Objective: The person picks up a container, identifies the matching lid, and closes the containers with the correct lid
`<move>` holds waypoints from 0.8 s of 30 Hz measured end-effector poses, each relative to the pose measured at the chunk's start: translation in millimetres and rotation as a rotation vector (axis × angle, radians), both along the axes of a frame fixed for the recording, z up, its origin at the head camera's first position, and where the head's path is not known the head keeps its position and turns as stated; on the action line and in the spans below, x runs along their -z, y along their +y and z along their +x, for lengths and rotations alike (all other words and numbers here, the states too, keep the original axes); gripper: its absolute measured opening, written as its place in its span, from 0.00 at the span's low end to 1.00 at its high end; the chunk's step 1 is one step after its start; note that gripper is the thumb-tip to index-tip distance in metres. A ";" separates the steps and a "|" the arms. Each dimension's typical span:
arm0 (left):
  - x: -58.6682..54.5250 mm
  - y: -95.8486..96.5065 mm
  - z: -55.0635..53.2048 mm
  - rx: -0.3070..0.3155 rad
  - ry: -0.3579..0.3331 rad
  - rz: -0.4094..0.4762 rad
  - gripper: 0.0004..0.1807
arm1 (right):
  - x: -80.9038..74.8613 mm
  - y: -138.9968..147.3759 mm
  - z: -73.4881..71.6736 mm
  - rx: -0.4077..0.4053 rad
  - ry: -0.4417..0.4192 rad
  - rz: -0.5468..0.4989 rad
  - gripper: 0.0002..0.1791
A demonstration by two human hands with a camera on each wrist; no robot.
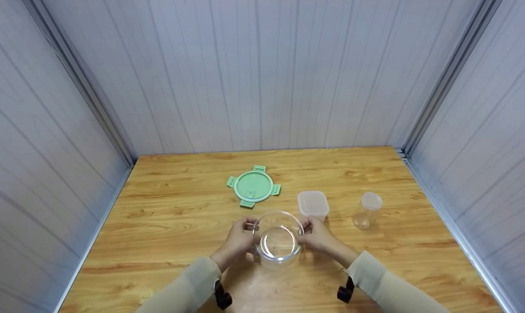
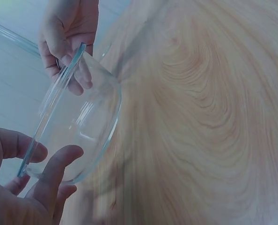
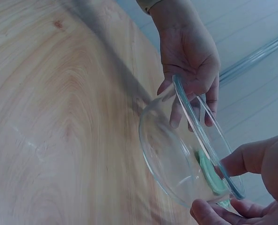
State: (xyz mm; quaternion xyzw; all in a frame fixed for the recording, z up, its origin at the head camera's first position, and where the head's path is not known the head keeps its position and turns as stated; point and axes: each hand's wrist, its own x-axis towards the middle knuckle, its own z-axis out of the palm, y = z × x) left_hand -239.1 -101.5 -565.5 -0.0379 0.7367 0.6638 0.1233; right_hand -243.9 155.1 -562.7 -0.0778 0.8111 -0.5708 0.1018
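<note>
A clear round glass bowl (image 1: 280,241) is held between both hands near the front of the table, its open top facing up. On its left side, my left hand (image 1: 240,237) grips the rim, with the thumb and fingers on either side of the glass in the left wrist view. Opposite, my right hand (image 1: 317,237) pinches the rim in the same way, as the right wrist view also shows. The bowl's wall (image 3: 164,150) is see-through, so wood grain and fingers show through it.
Behind the bowl lies a round green lid (image 1: 254,186) with clip tabs around it. A square translucent container (image 1: 313,203) stands just beyond my right hand. Farther right is a clear cylindrical jar (image 1: 367,211) with a whitish lid. Panel walls enclose the wooden table (image 1: 167,243).
</note>
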 end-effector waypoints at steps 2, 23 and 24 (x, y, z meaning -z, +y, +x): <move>0.4 0.3 0.1 0.009 -0.004 0.001 0.30 | 0.2 1.0 0.7 0.007 -0.003 0.020 0.17; 9.3 2.1 2.2 0.057 -0.034 0.030 0.31 | 2.9 4.9 7.2 0.023 -0.042 0.038 0.18; 9.5 1.9 1.9 0.060 -0.042 0.031 0.31 | 3.6 4.9 7.0 0.022 -0.041 0.040 0.18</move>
